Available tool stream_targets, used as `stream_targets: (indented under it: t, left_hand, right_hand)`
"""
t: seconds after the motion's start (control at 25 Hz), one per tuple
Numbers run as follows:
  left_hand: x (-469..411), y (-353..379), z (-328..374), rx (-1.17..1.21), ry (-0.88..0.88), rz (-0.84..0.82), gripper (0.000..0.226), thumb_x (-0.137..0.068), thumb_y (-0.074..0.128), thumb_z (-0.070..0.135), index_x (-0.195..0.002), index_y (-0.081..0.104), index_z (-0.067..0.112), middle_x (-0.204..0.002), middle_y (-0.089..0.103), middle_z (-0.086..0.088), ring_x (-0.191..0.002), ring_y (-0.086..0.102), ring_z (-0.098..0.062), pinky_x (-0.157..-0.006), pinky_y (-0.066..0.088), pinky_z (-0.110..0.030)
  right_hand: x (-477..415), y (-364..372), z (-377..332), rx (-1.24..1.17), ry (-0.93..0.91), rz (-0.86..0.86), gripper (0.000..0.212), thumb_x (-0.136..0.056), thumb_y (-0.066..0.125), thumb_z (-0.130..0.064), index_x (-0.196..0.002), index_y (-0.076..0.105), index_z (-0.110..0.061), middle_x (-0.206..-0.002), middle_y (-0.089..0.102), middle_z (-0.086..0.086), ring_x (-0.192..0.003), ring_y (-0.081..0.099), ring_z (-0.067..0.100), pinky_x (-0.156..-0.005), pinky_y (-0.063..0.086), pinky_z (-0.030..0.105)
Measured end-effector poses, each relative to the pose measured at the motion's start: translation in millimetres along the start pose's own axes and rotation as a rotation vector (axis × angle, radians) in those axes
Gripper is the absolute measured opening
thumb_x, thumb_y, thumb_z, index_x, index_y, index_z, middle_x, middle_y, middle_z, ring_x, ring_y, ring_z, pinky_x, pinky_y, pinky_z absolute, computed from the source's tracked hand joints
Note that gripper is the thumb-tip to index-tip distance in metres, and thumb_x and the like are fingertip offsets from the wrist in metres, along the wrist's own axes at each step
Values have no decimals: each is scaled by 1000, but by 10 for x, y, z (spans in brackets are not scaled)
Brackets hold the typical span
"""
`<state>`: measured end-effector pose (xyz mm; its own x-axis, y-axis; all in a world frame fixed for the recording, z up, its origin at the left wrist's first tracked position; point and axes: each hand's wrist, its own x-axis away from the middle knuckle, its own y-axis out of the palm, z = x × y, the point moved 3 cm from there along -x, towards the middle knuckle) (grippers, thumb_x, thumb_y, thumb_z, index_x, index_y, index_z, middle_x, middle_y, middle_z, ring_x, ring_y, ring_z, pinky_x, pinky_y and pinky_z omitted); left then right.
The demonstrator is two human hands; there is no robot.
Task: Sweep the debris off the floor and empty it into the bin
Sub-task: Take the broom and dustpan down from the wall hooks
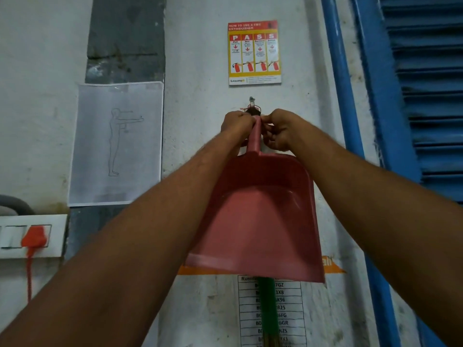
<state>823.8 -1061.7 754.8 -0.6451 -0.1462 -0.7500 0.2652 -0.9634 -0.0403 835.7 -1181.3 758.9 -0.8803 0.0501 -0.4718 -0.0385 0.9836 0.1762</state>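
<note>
A pink plastic dustpan (258,221) hangs flat against the white wall, its handle pointing up to a small wall hook (252,102). My left hand (236,122) and my right hand (278,131) both pinch the top of the dustpan's handle, just under the hook. Below the pan's lower edge a green broom handle (268,309) shows, with brown bristles at the bottom of the view. The rest of the broom is hidden behind the pan. No floor, debris or bin is in view.
A fire extinguisher poster (254,52) is above the hook. A paper sheet with a figure drawing (117,144) hangs at the left. A switchboard with an orange plug (35,237) is at lower left. Blue louvred shutters (426,96) fill the right. A printed list (290,311) is behind the broom.
</note>
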Motion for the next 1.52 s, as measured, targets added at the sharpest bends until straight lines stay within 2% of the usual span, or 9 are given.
stream_targets:
  t: [0.16,0.28,0.52,0.68,0.88,1.0,1.16,1.32,1.52]
  left_hand:
    - [-3,-10,-16,36,6,-13,21,-98,57,9,-115,69,12,-107,71,-14,-92,70,-29,-72,61,-35]
    - [28,-76,10,38,35,-29,20,-101,55,10,-118,65,12,-108,69,-12,-88,69,-25,-70,61,-34]
    - [-58,-108,135,69,89,37,17,-100,57,17,-117,62,21,-116,70,-10,-102,71,-29,-84,63,-43]
    - [28,-155,236,109,91,15,21,-102,56,14,-122,60,20,-118,69,-10,-103,71,-28,-75,63,-37]
    - [709,-417,-12,49,189,-38,19,-104,57,17,-123,61,18,-110,72,-5,-97,74,-19,-75,63,-30]
    - [1228,-639,-220,30,275,-31,23,-104,59,23,-127,54,20,-104,74,1,-87,75,-8,-70,62,-24]
    - [1702,-934,-522,-231,427,98,23,-107,52,27,-130,53,27,-107,77,10,-87,73,-1,-73,62,-30]
    - [2225,-1254,-808,-887,990,204,31,-103,60,11,-133,64,18,-125,70,4,-91,70,-17,-69,57,-39]
    - [2694,-1468,-1032,-1282,1586,-85,36,-103,57,2,-135,68,14,-136,67,-5,-93,70,-24,-69,53,-36]
  right_hand:
    - [23,41,14,-47,-69,46,12,-98,58,-12,-95,70,-12,-44,55,-6,-29,46,2,-40,36,16]
    - [-18,80,-18,-81,-134,96,21,-93,64,-9,-112,72,-10,-68,66,-1,-46,57,4,-42,38,16]
    - [75,154,-236,-124,-240,230,9,-82,73,0,-89,73,-7,-91,77,11,-68,68,15,-45,43,19]
    - [160,183,-317,-53,-320,234,8,-83,70,-5,-80,72,-12,-81,74,6,-70,65,16,-49,42,22]
    - [628,150,63,74,-486,141,7,-93,70,-14,-96,76,-13,-93,76,3,-83,71,13,-48,42,14]
    - [1032,145,371,135,-539,76,11,-96,67,-17,-101,74,-11,-87,74,-3,-66,67,-2,-53,46,11]
    - [1388,138,767,131,-419,-6,19,-96,68,-26,-109,74,-14,-79,72,-12,-59,65,-8,-68,45,25]
    - [1660,204,1203,80,-289,-155,15,-95,68,-26,-106,74,-17,-86,75,-6,-75,69,3,-75,50,29]
    - [1975,370,1621,146,-194,-281,7,-94,68,-18,-95,74,-14,-80,70,3,-70,64,12,-59,52,23]
